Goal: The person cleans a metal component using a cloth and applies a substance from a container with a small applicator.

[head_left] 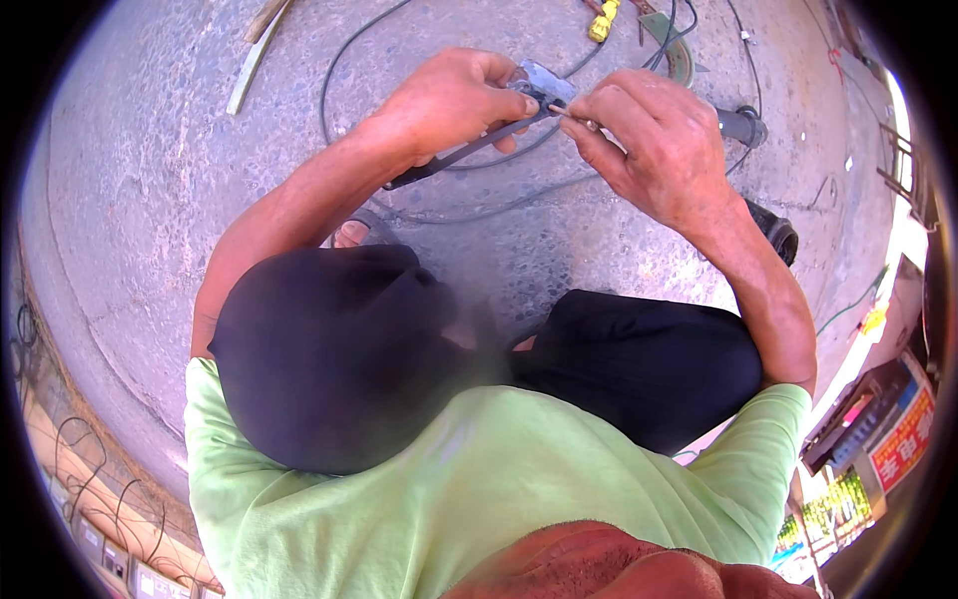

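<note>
My left hand (449, 105) is closed around a dark, narrow bar (449, 160) that slants down to the left. At the bar's upper end, by my left fingertips, is a grey metal head (547, 80); its exact kind I cannot tell. My right hand (654, 140) pinches a thin, pin-like metal piece (564, 111) between thumb and fingers. The tip of that piece points at the joint between bar and head, and whether it goes in is too small to see. Both hands are close together above the concrete floor, beyond my knees.
Dark cable (327, 85) loops over the concrete floor (200, 200). A yellow plug (603, 22) and a green curved part (681, 62) are at the far side. Right of my right hand are a dark cylindrical thing (740, 127) and a black round-ended object (778, 235). Wooden strips (255, 65) lie far left.
</note>
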`<state>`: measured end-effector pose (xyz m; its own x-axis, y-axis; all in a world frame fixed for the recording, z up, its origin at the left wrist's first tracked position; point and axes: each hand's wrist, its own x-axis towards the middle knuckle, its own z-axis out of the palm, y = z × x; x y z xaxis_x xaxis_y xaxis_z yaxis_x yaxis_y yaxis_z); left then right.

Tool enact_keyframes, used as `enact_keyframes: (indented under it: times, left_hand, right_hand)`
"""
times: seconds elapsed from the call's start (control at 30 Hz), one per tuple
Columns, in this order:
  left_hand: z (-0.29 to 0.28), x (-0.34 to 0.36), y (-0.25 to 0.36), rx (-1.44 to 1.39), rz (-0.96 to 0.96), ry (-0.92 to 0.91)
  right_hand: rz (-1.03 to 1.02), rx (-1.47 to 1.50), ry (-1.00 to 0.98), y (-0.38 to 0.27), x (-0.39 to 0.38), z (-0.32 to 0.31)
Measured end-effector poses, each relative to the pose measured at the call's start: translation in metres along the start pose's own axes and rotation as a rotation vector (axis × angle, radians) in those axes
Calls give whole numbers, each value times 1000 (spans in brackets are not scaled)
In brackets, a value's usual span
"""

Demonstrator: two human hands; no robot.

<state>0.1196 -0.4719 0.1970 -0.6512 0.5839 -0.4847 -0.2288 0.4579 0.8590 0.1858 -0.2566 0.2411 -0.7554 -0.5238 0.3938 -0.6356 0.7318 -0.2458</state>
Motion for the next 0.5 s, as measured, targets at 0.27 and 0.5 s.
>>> enact_keyframes:
  times: [0.27,0.5]
  left_hand:
    - [1,1,-3,-5,3,-18]
    - [-2,-3,3,-36,-37,-7]
  right_hand:
    - [2,-8,22,4,-2,2]
    - [199,187,131,0,4,-22]
